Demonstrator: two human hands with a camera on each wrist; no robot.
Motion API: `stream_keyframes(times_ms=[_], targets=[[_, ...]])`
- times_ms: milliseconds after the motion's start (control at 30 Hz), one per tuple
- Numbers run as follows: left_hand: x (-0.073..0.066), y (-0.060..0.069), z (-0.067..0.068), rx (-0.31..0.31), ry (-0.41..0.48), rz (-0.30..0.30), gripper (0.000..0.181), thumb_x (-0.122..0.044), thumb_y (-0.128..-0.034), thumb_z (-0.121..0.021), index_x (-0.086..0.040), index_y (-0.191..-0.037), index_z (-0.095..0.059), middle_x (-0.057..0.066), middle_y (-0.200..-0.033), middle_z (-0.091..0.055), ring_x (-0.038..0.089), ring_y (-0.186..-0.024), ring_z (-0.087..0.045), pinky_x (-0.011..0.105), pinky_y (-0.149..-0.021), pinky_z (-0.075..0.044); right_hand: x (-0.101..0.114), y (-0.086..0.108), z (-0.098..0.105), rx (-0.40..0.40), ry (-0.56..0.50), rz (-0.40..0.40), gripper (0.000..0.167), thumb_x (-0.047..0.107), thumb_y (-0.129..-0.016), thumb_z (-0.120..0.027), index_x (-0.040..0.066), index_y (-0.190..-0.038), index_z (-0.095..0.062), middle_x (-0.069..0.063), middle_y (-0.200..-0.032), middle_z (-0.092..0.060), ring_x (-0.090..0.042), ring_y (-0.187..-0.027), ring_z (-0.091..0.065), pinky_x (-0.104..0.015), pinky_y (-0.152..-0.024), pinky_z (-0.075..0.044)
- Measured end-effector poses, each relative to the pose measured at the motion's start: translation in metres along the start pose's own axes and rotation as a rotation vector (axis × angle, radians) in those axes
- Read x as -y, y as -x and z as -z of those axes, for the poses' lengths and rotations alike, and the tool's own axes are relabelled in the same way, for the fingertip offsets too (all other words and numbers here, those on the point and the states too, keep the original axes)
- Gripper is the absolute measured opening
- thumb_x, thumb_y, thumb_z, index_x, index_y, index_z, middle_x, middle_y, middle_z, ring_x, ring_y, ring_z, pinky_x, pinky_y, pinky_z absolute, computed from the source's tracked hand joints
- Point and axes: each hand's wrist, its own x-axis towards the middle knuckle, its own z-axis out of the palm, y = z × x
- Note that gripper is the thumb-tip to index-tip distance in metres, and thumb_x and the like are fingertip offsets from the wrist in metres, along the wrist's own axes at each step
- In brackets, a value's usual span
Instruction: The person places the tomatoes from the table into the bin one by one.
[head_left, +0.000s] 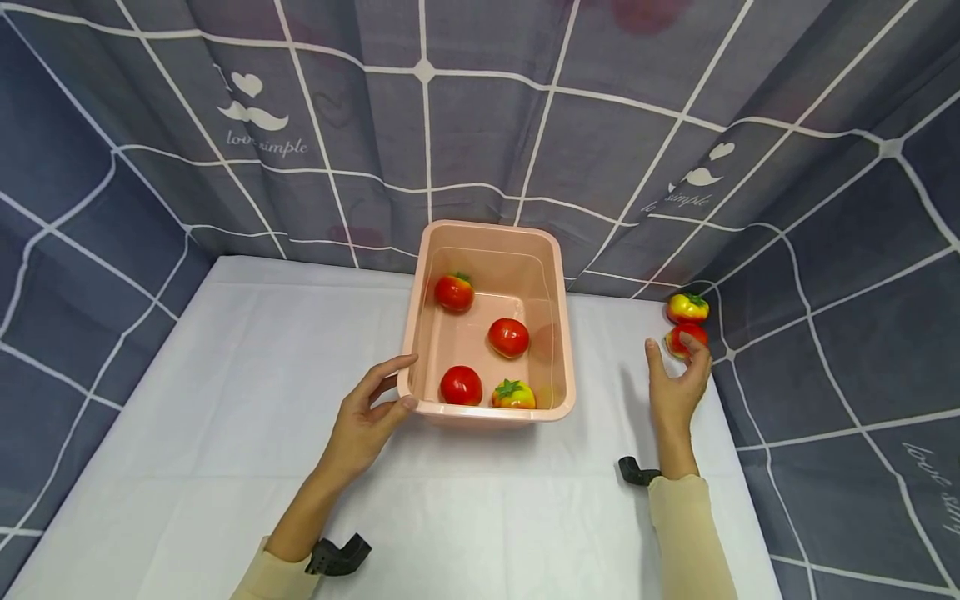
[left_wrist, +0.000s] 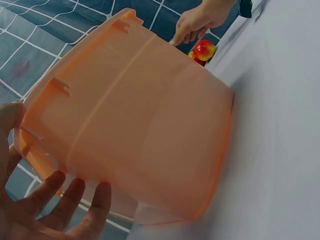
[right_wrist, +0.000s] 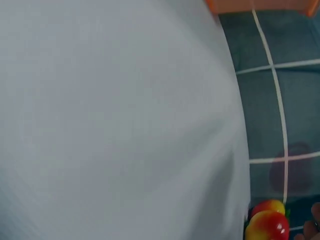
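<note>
**One hand on the tub, the other out at the fruit**

The pink tub stands on a white-covered table, and from here I see four tomato-like fruits in it. One red fruit lies toward the tub's back left, another right of its middle, a third at its front left, and a yellow-and-red one with a green top at its front right.

The person's left hand grips the tub's rim at the front left corner, thumb and fingers bent about it. Well to the right of the tub, the right hand is spread, thumb apart from the fingers, over a red-and-yellow fruit; whether the fingertips touch it, I can't tell. Just behind that sits a yellower fruit. A grey checked curtain hangs behind the tub.
</note>
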Motion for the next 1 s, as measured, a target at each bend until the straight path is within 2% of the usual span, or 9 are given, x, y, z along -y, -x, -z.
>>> stream_keyframes(times_ms=[167,267,467,667,833,1000], targets=[[0.000,0.001,0.000,0.003,0.004,0.016,0.060,0.000,-0.1017,-0.071,-0.017,-0.157,-0.054,-0.002,-0.163,-0.051,0.016,-0.139,-0.058,0.022,-0.093,-0.063,-0.016,-0.014,0.003,-0.072,0.088,-0.039,0.068,0.031,-0.090,-0.088,0.001,-0.142,-0.056,-0.022,-0.147,-0.053,-0.035,-0.148,-0.040,-0.049,-0.129,-0.030],[0.000,0.001,0.001,0.001,0.002,0.019,0.060,0.000,-0.1020,-0.071,-0.016,-0.157,-0.054,-0.002,-0.163,-0.050,0.017,-0.138,-0.058,0.022,-0.092,-0.063,-0.024,-0.025,0.003,-0.083,0.127,-0.063,0.071,0.030,-0.090,-0.088,0.003,-0.145,-0.053,-0.021,-0.151,-0.050,-0.034,-0.150,-0.038,-0.047,-0.129,-0.029],[0.000,0.002,0.003,-0.011,-0.002,0.018,0.060,0.000,-0.1016,-0.071,-0.017,-0.157,-0.054,-0.002,-0.163,-0.051,0.019,-0.138,-0.058,0.023,-0.092,-0.064,-0.031,-0.045,0.000,-0.023,0.160,-0.171,0.078,0.030,-0.090,-0.085,0.010,-0.154,-0.043,-0.018,-0.159,-0.041,-0.031,-0.154,-0.034,-0.044,-0.133,-0.027],[-0.002,0.004,0.002,-0.008,0.005,0.015,0.060,0.001,-0.1015,-0.071,-0.016,-0.157,-0.054,-0.002,-0.163,-0.051,0.015,-0.138,-0.059,0.022,-0.092,-0.064,-0.039,-0.052,-0.004,0.014,0.171,-0.277,0.084,0.030,-0.092,-0.081,0.011,-0.159,-0.034,-0.019,-0.165,-0.036,-0.034,-0.158,-0.033,-0.046,-0.138,-0.024],[-0.003,0.002,0.000,0.005,0.006,0.004,0.060,0.001,-0.1016,-0.071,-0.015,-0.157,-0.053,0.001,-0.163,-0.050,0.018,-0.139,-0.058,0.023,-0.092,-0.064,-0.048,-0.055,-0.002,0.027,0.178,-0.316,0.084,0.028,-0.094,-0.077,0.010,-0.161,-0.030,-0.020,-0.167,-0.035,-0.037,-0.159,-0.034,-0.049,-0.138,-0.023],[-0.003,0.001,-0.002,0.002,0.015,-0.002,0.060,0.001,-0.1011,-0.071,-0.013,-0.156,-0.054,0.002,-0.162,-0.051,0.014,-0.138,-0.059,0.023,-0.094,-0.064,-0.049,-0.056,0.004,0.055,0.189,-0.339,0.085,0.029,-0.095,-0.077,0.014,-0.162,-0.028,-0.016,-0.169,-0.036,-0.033,-0.161,-0.033,-0.047,-0.139,-0.021]])
